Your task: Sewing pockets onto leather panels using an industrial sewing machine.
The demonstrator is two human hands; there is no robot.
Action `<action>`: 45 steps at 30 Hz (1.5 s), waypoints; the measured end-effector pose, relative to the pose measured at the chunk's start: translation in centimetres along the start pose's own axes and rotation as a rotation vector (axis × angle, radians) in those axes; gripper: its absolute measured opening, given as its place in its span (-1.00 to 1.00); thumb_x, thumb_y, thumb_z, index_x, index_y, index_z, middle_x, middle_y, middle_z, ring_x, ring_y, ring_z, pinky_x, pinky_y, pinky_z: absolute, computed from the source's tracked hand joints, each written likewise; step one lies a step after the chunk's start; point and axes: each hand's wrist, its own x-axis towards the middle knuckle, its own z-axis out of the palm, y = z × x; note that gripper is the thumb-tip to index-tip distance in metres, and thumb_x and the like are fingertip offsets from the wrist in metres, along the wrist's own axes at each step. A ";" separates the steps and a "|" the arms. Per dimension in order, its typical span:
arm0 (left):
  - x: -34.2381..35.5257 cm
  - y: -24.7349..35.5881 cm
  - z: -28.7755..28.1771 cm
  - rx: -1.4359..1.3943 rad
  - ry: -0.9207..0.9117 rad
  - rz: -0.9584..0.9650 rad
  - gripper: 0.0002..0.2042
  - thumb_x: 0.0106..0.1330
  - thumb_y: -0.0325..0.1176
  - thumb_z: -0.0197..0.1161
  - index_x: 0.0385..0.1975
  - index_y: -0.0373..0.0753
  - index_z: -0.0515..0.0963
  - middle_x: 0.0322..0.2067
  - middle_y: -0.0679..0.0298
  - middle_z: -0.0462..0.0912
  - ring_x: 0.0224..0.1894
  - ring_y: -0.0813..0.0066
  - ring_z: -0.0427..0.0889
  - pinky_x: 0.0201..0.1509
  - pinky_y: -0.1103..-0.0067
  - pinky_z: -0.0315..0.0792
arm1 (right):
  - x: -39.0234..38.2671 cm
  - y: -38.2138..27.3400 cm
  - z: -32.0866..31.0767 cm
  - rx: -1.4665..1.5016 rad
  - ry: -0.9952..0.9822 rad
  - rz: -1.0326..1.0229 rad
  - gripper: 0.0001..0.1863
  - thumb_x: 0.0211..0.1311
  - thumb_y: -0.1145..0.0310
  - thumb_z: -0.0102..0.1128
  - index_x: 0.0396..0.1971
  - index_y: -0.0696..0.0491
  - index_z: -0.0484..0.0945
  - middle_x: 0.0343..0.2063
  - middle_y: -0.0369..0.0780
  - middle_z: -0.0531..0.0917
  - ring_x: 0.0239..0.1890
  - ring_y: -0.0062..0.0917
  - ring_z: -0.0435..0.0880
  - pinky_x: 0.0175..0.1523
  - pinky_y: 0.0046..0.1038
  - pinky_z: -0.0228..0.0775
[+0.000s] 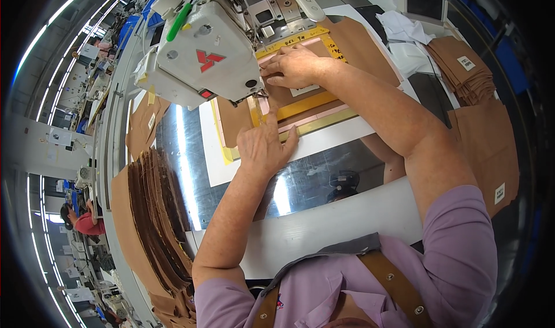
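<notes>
I had left hand and right hand spread near the yellow frame's left edge; slipping risked injury beneath the sewing machine.

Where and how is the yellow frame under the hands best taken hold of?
Probably grip the frame by its near bar, coming from the lower side of the picture. This bar looks long and straight, with its outer edge facing that way, while the machine hides the far left corner.
</notes>
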 end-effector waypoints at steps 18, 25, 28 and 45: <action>-4.1 0.9 -0.8 -0.116 0.070 0.126 -0.45 0.25 -0.14 0.34 0.12 -0.46 0.55 -0.64 0.13 0.64 -0.63 0.12 0.61 -0.37 0.33 0.47 | -4.4 -1.6 0.5 0.011 0.089 -0.136 -0.48 0.49 0.03 0.09 0.35 -0.10 0.52 0.19 -0.24 0.66 0.31 -0.35 0.48 0.46 -0.16 0.17; -5.9 1.7 -1.2 -0.152 0.069 0.147 -0.43 0.24 -0.19 0.34 0.17 -0.46 0.51 -0.56 0.13 0.68 -0.60 0.15 0.63 -0.33 0.35 0.48 | -5.6 -1.9 1.6 0.023 0.099 -0.190 -0.46 0.48 0.02 0.09 0.35 -0.09 0.51 0.24 -0.25 0.63 0.35 -0.35 0.45 0.45 -0.19 0.18; -6.7 1.9 -1.5 -0.134 -0.019 0.116 -0.42 0.25 -0.19 0.33 0.19 -0.48 0.49 -0.46 0.09 0.73 -0.57 0.15 0.65 -0.31 0.35 0.49 | -6.2 -2.3 2.0 0.038 0.154 -0.239 -0.47 0.46 0.03 0.13 0.31 -0.02 0.55 0.25 -0.23 0.62 0.34 -0.32 0.46 0.46 -0.22 0.21; -3.6 1.0 -2.6 -0.223 0.040 0.164 -0.60 0.28 -0.19 0.39 0.00 -0.32 0.60 -0.28 0.13 0.70 -0.30 0.14 0.69 -0.13 0.27 0.50 | -8.7 -3.9 3.4 0.014 0.236 -0.262 -0.40 0.50 0.01 0.09 0.35 0.08 0.47 0.36 -0.17 0.51 0.40 -0.27 0.41 0.54 -0.26 0.16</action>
